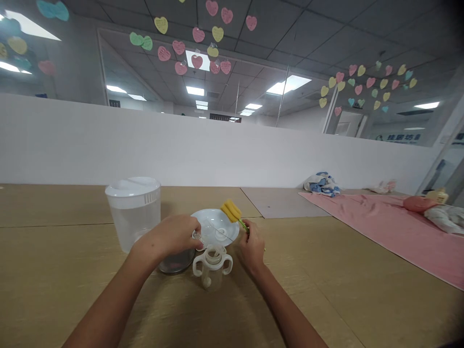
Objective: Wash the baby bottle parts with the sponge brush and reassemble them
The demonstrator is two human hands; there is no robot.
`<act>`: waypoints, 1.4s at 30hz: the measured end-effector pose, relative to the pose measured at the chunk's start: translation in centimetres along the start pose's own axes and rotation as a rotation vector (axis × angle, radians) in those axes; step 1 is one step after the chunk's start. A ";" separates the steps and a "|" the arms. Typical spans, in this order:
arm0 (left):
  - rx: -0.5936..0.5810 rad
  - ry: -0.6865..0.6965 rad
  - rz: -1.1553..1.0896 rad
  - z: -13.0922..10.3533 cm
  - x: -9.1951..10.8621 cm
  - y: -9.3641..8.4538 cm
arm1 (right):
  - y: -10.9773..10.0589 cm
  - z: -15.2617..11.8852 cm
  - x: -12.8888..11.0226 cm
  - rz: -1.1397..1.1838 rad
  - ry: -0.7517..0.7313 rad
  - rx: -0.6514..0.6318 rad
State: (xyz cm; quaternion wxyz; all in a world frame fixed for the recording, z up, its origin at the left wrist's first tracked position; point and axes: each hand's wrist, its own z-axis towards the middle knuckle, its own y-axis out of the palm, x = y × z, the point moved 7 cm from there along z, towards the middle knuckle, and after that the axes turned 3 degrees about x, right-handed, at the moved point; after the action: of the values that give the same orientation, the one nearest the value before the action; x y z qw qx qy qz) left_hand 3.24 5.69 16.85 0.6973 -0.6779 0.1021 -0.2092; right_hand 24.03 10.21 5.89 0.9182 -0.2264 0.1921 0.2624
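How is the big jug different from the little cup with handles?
The jug is much bigger than the cup. The jug wears a white lid; the cup's top is open. The cup has two side handles; the jug shows none. Both are see-through plastic, standing upright on the table.

Two bare forearms rise from the picture's lower edge, one from about 7 o'clock and one from about 5 o'clock. Neither carries a sleeve, watch, bracelet or glove. The left hand [174, 237] and the right hand [251, 249] are bare as well, with no ring visible on the fingers [194, 228]. Both forearms are slim and narrow toward the wrists.
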 end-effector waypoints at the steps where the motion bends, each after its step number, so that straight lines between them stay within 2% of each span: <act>1: 0.002 0.002 0.000 0.0 0.1 -0.1 | 0.0 0.0 0.0 -0.002 -0.002 0.001; 42: -0.001 -0.014 -0.023 0.1 -0.2 0.3 | -0.1 0.0 -0.6 0.012 -0.022 -0.014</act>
State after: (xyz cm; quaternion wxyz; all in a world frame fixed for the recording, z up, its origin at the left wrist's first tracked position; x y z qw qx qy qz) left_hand 3.20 5.89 16.54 0.6952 -0.6808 0.0896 -0.2123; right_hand 23.61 9.92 6.13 0.9170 -0.2289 0.1815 0.2717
